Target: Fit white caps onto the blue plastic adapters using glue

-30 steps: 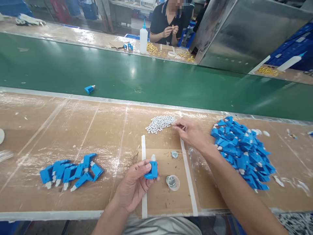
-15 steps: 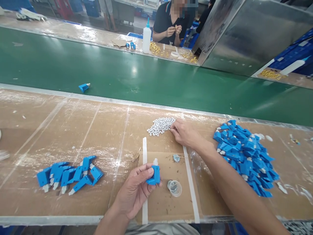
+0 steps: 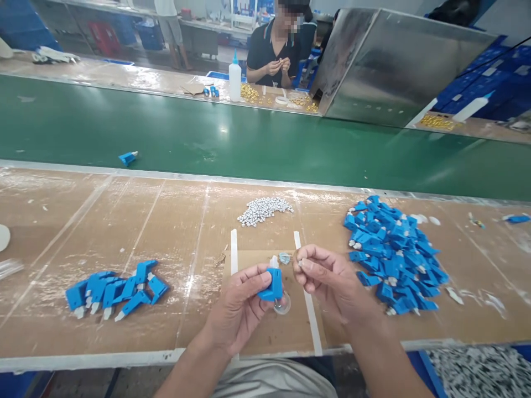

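Pinching a blue part (image 3: 276, 284) between thumb and fingers, the left hand (image 3: 241, 301) has its grip closed; just to its right, the right hand (image 3: 334, 282) has fingertips together on a small pale piece (image 3: 301, 263), mostly hidden. The step in hand looks like pairing the two, calling for steady, fine alignment. On the brown table (image 3: 199, 326), a heap of blue parts (image 3: 394, 249) lies right, a pile of pale pieces (image 3: 263, 211) far; beyond the green belt (image 3: 249, 138), a co-worker (image 3: 261, 50).
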Available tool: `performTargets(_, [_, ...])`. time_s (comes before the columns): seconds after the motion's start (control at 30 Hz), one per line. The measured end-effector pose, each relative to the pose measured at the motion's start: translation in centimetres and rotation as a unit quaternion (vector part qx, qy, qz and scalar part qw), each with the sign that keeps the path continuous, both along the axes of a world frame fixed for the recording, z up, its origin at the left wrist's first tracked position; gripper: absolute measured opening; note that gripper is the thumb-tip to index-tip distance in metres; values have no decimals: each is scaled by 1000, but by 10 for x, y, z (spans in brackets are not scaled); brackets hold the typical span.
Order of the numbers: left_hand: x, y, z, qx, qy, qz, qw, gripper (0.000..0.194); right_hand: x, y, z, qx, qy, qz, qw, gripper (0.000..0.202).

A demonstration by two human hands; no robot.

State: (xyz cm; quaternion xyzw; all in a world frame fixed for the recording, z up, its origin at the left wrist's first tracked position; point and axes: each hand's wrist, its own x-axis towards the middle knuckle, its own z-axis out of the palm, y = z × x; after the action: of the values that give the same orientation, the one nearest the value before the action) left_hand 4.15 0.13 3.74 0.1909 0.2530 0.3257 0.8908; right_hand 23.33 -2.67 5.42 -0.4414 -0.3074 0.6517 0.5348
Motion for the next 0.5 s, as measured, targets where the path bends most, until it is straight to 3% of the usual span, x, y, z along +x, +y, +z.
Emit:
performTargets(0.3, [15,-9,12,37,30,-23,999,22,1,-20,-4,-23,54,-10,998,20])
performTargets(0.5, [17,-13,13,56,60,3,997,24,-8,-28,5,34,-60,-40,997,19])
